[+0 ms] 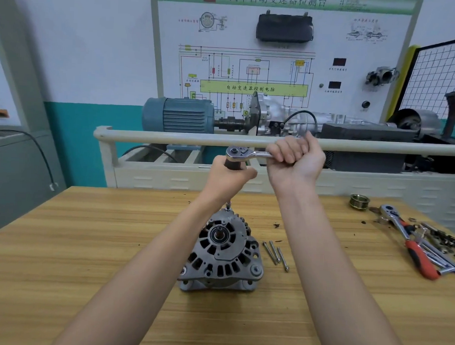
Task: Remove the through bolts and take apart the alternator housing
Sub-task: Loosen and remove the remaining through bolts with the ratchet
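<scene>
- The alternator [221, 253] sits on the wooden workbench [87, 244], about midway between its left and right edges and towards the near side, pulley end up with no pulley on the shaft.
- A ratchet wrench [244, 154] is held high above it. A long extension runs down from it, mostly hidden behind the left hand, and its socket tip [228, 206] meets the far rim of the housing.
- The left hand [230, 179] is wrapped round the dark upper part of that extension just under the ratchet head, fingers curled tight.
- The right hand [294, 159] is fisted round the ratchet handle, which sticks out to the right of the head.
- Three long through bolts [275, 255] lie loose on the bench just right of the alternator, side by side.
- So I would say most of the bolt work is done and this looks like the last one; whether more remain on the hidden side I cannot tell.
- The two housing halves are together as yet, so splitting the case remains.
- A grooved pulley [359, 201] stands near the far right edge, and beside it a red-handled ratchet [411, 245] lies among loose sockets and bits.
- Dark crumbs of dirt dot the bench between the alternator and those tools.
</scene>
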A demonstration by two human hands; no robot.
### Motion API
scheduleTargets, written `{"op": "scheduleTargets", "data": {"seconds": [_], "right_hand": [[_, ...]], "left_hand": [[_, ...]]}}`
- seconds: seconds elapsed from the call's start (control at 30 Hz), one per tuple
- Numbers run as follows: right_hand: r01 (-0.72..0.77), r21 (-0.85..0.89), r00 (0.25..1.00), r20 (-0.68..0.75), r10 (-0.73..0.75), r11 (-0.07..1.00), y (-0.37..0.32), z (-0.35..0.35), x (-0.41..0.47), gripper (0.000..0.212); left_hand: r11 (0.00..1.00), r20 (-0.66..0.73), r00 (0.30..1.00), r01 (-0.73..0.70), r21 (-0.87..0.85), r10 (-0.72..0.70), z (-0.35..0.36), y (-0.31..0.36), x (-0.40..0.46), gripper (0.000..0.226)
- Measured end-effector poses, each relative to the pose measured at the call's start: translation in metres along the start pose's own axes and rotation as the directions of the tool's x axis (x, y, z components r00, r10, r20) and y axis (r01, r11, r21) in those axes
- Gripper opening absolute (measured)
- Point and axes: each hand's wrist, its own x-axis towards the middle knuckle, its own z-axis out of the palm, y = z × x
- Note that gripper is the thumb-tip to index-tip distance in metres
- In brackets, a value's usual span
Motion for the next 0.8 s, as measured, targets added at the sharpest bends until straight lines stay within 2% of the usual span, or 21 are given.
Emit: {"op": "scheduleTargets", "data": {"seconds": [0.13, 0.23, 0.33, 0.43, 0.5, 0.57, 0.6, 0.7, 0.8], "right_hand": [[-0.332, -0.053, 0.942, 0.042, 0.334, 0.942, -0.008, 0.013, 0.032, 0.057], [-0.42, -0.084, 0.904, 0.048, 0.425, 0.904, -0.008, 0.017, 0.042, 0.054], [-0.317, -0.046, 0.947, 0.033, 0.318, 0.947, -0.006, 0.012, 0.032, 0.056], [-0.091, 0.012, 0.996, 0.008, 0.091, 0.996, -0.001, 0.001, 0.007, 0.056], [0.061, 0.008, 0.998, -0.009, -0.061, 0.998, 0.005, -0.005, -0.011, 0.056], [0.136, -0.002, 0.991, -0.01, -0.136, 0.991, 0.008, -0.008, -0.02, 0.057], [0.125, -0.002, 0.992, -0.005, -0.125, 0.992, 0.008, -0.007, -0.019, 0.057], [-0.066, -0.013, 0.998, 0.011, 0.066, 0.998, -0.002, 0.002, -0.001, 0.059], [-0.334, -0.109, 0.939, 0.051, 0.341, 0.936, -0.008, 0.014, 0.023, 0.058]], "left_hand": [[1.0, 0.208, 0.978, -0.012, -0.021, 0.016, -0.01, 0.0, -0.001, 0.044], [0.999, 0.221, 0.975, 0.045, -0.027, -0.038, -0.008, 0.0, 0.003, 0.051], [0.998, 0.122, 0.991, 0.057, -0.016, -0.055, -0.004, -0.003, 0.004, 0.049], [0.999, -0.055, 0.998, 0.033, -0.011, -0.033, 0.004, -0.005, 0.0, 0.033], [0.999, -0.169, 0.985, 0.023, -0.025, -0.027, 0.01, -0.005, -0.003, 0.039], [0.999, -0.203, 0.979, 0.017, -0.032, -0.023, 0.012, -0.004, -0.004, 0.041], [1.0, -0.181, 0.983, 0.019, -0.023, -0.023, 0.011, -0.003, -0.005, 0.038], [1.0, -0.014, 1.0, -0.012, 0.022, 0.012, -0.001, -0.003, -0.007, 0.025], [0.997, 0.21, 0.977, -0.042, 0.071, 0.026, -0.012, -0.001, -0.006, 0.028]]}}
